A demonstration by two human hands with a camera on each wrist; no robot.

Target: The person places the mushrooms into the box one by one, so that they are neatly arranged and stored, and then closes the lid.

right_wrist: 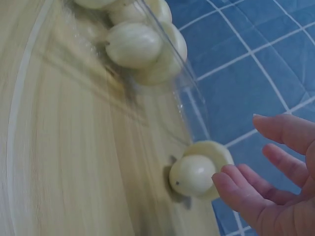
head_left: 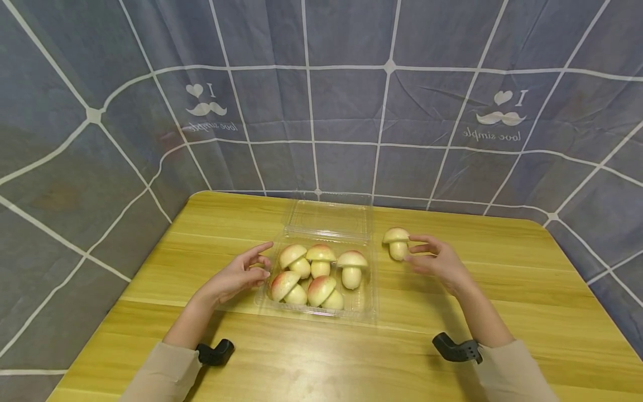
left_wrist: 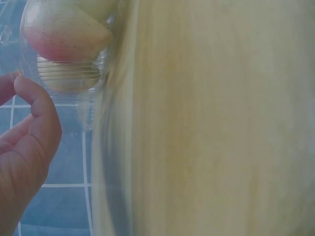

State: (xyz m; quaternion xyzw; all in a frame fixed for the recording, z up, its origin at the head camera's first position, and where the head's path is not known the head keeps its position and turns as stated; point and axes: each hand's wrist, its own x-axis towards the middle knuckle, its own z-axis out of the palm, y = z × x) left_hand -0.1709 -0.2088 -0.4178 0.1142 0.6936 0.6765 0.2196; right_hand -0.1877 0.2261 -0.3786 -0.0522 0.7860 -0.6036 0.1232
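Several toy mushrooms with cream stems and yellow-pink caps, such as this toy mushroom [head_left: 320, 254], sit in a clear plastic box [head_left: 364, 304]. One more toy mushroom [head_left: 397, 243] stands on the table, right of the box. My right hand [head_left: 436, 262] is beside that one, fingers spread, with fingertips right at its cap and stem; in the right wrist view the thumb [right_wrist: 241, 194] overlaps the cap's edge. At the box's left side is my left hand [head_left: 238, 276], index finger extended and thumb at the rim. The left wrist view shows its thumb [left_wrist: 42, 110] close under the box wall.
Behind the mushrooms the box's clear lid [head_left: 329, 218] lies folded back on the wooden table [head_left: 311, 357]. A grey-blue curtain [head_left: 346, 106] with white lines hangs along the table's far edge and left side. Black straps [head_left: 216, 353] are on both wrists.
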